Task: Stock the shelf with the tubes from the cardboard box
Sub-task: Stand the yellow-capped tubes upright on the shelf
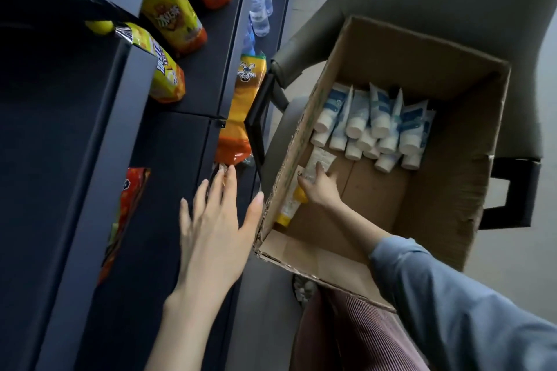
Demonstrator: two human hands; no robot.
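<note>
Inside the brown cardboard box (452, 190), the right hand (321, 188) grips 1 white plastic tube (319, 159) (yellow-capped tube (290, 206) beside it); left of the box, the left hand (217, 226) hovers spread.

We see a brown corrugated cardboard box (452, 105), matt and fibrous, its cut edges torn rough. At its 12 o'clock, white-and-blue plastic tubes (358, 117) look smooth with a soft sheen. At its 9 o'clock a white printed plastic tube (319, 159) looks duller, and a yellow-capped plastic tube (291, 203) looks slick. At our 10 o'clock, yellow and orange film snack bags (171, 18) gleam, crinkled, on the dark matt shelf (193, 135). The blue cloth sleeve (452, 295) is dull woven fabric.
</note>
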